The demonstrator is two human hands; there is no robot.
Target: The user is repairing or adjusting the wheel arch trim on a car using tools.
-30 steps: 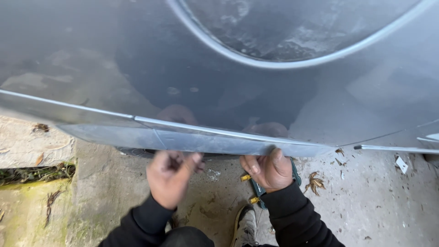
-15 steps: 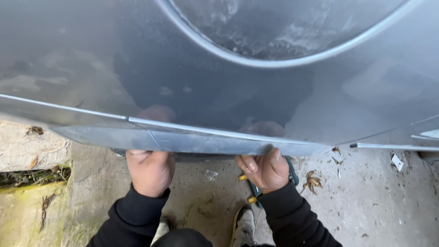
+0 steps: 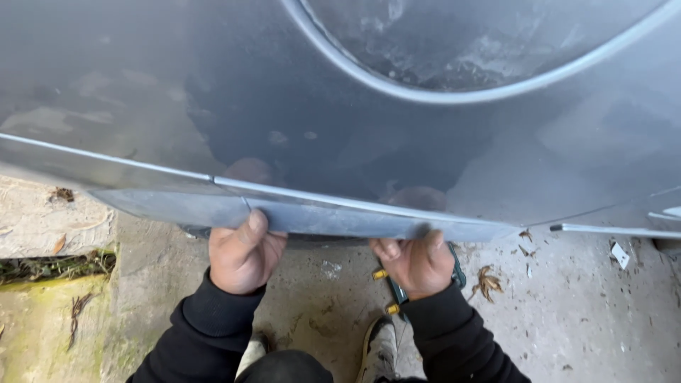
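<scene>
Below, left hand [image 3: 243, 254], right hand [image 3: 417, 262] (both gripping) sill edge [image 3: 319, 216]

hands: 2, left hand [image 3: 243, 253] and right hand [image 3: 418, 264], both gripping the lower edge
grey car body panel [image 3: 213, 106]: 1
sill trim strip [image 3: 340, 216]: 1
green tool with yellow tips [image 3: 394, 292]: 1
shoes: 1 seen [image 3: 379, 347]
white scrap [image 3: 620, 254]: 1

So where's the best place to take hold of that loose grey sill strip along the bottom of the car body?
Probably by its lower free edge, coming from underneath. The grey sill strip runs long and thin along the car body, its upper edge tucked against the panel, so only the underside is open. Both hands already do this: left hand and right hand set apart, fingers curled under, which should spread the load.
</scene>
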